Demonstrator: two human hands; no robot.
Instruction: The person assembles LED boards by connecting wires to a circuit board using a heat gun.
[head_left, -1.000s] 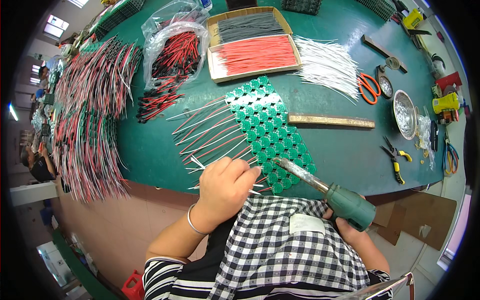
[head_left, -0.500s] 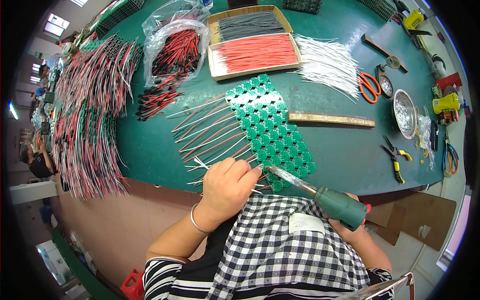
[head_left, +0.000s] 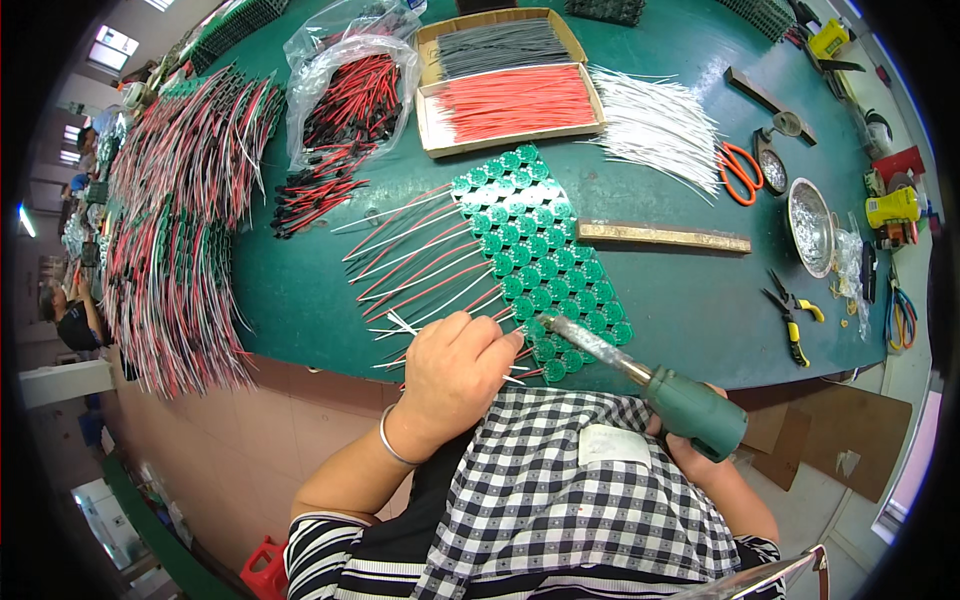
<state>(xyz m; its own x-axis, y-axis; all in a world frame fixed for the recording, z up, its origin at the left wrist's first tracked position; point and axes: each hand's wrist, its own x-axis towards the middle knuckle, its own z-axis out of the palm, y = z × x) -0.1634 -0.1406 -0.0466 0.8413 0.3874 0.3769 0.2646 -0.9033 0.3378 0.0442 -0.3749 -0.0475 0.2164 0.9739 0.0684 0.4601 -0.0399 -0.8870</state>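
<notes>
A panel of round green circuit boards (head_left: 545, 262) lies on the bench in front of me. Red, white and dark wires (head_left: 425, 285) fan out to the left from its left edge. My left hand (head_left: 458, 362) is closed in a pinch by the panel's lower left edge, with white wires (head_left: 402, 322) sticking out of the fist. In my right hand (head_left: 692, 458) is a soldering iron (head_left: 698, 412) with a green handle, its tip over the lower part of the panel. Whether the tip touches a board I cannot tell. The handle hides part of my right fingers.
A wooden bar (head_left: 665, 237) lies right of the panel. Beyond it are white wires (head_left: 655, 125), orange-handled scissors (head_left: 740, 175), a metal bowl (head_left: 809, 228) and pliers (head_left: 792, 325). A box of red wires (head_left: 515, 105) stands behind; wired boards (head_left: 175, 290) pile up at left.
The soldering iron has shifted slightly right, its tip moving a little up and away from my left fingertips. My left hand stays almost where it was, still pinching the wires.
</notes>
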